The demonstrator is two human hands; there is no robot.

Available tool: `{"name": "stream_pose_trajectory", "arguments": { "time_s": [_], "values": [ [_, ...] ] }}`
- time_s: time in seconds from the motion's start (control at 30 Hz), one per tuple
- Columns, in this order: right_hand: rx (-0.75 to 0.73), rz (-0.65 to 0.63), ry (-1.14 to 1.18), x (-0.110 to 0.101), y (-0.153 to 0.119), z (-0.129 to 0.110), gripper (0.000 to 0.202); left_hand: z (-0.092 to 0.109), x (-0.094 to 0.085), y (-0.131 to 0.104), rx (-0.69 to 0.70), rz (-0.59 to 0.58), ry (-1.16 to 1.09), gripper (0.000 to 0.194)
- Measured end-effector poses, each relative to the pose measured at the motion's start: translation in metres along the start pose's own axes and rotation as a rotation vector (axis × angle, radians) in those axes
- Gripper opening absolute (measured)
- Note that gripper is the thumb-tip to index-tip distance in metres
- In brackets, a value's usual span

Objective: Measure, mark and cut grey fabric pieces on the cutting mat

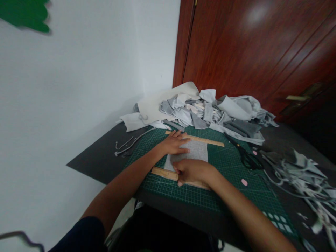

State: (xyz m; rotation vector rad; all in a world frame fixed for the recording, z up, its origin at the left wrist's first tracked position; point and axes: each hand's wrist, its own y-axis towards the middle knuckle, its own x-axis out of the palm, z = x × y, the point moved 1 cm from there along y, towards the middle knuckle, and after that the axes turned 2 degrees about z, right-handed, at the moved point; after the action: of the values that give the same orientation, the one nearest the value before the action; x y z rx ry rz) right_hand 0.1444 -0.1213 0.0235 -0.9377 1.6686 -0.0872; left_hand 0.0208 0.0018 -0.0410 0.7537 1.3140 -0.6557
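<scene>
A light grey piece of cloth [198, 151] lies flat on the green cutting mat [223, 161]. One wooden ruler [207, 141] runs along the cloth's far edge, and a second wooden ruler [164, 173] along its near edge. My left hand [176, 142] rests flat with fingers spread over the cloth's left side, its fingertips reaching the far ruler. Bent over the near ruler is my right hand [193, 170], with thumb and curled fingers closed at that ruler. It covers part of the ruler and the cloth's near edge.
Black scissors [248, 157] lie right of the cloth. Fabric scraps [199, 108] are heaped behind the mat by the wooden door [236, 52]. A tangle of cloth strips [304, 175] sits at the right. Grey cords [135, 140] lie at left, near the white wall [91, 70].
</scene>
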Motion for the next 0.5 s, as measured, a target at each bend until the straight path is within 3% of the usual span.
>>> {"name": "stream_pose_trajectory", "arguments": {
  "time_s": [0.5],
  "values": [
    [-0.085,0.021,0.099,-0.0035,-0.0017,0.0061,0.02,-0.0028,0.0025,0.0003,-0.003,-0.006,0.011,0.088]
  ]
}}
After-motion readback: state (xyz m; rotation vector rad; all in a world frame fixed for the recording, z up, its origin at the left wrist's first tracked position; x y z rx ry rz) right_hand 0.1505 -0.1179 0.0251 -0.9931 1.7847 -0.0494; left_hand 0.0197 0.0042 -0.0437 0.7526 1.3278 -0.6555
